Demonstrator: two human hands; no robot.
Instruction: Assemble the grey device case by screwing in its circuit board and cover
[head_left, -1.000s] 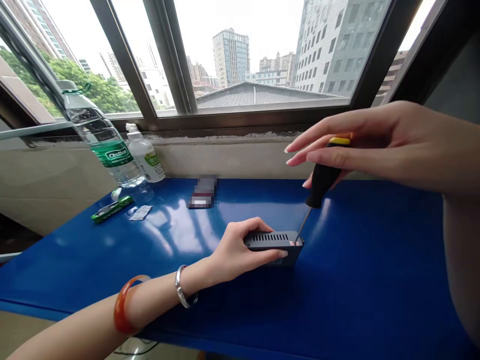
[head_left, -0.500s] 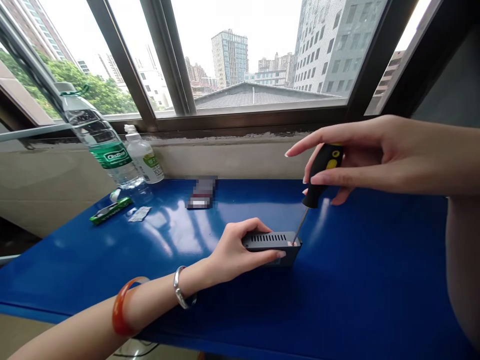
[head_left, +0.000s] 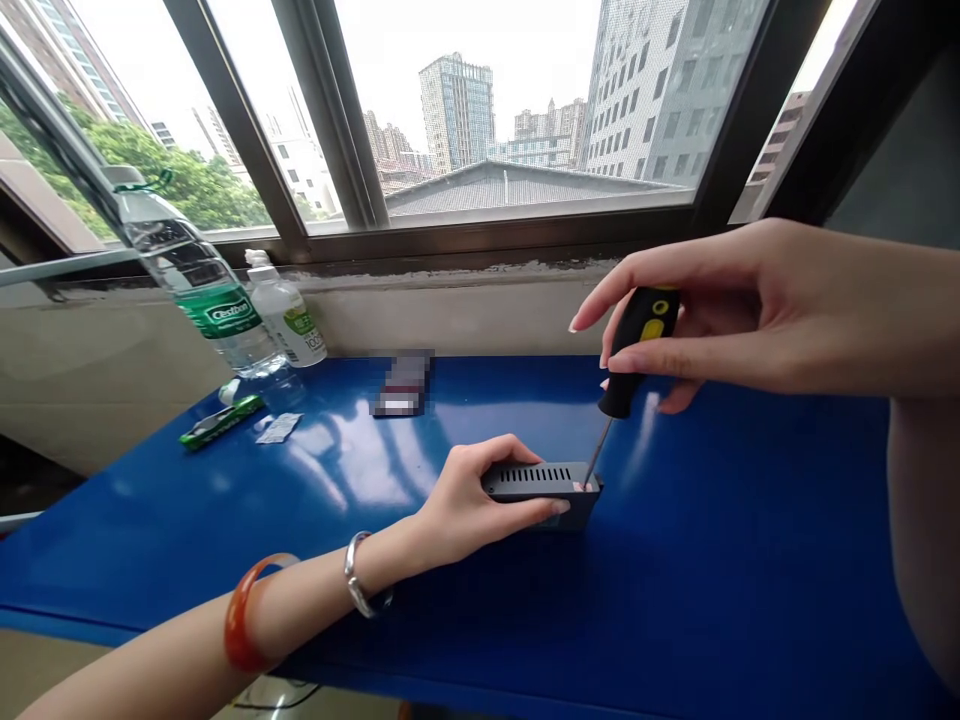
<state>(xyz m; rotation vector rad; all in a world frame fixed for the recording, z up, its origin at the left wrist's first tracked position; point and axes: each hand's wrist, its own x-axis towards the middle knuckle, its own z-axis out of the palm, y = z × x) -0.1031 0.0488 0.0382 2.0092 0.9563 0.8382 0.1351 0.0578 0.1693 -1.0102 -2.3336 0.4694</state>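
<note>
My left hand grips a black metal box that stands on its long edge on the blue table, with a row of vent slots along its top. My right hand holds a black-and-yellow screwdriver upright between thumb and fingers. Its thin steel shaft slants down, and the tip rests at the box's right end, on a small pale spot. The underside of the box is hidden. A silver bangle and an orange bangle sit on my left forearm.
The glossy blue table carries a large water bottle, a small plastic bottle, a green packet, a paper scrap and a pixelated object. A window frame runs behind the table.
My right hand has twisted the screwdriver handle, turning its yellow cap toward the side. The tip stays at the box. The view has shifted slightly.
</note>
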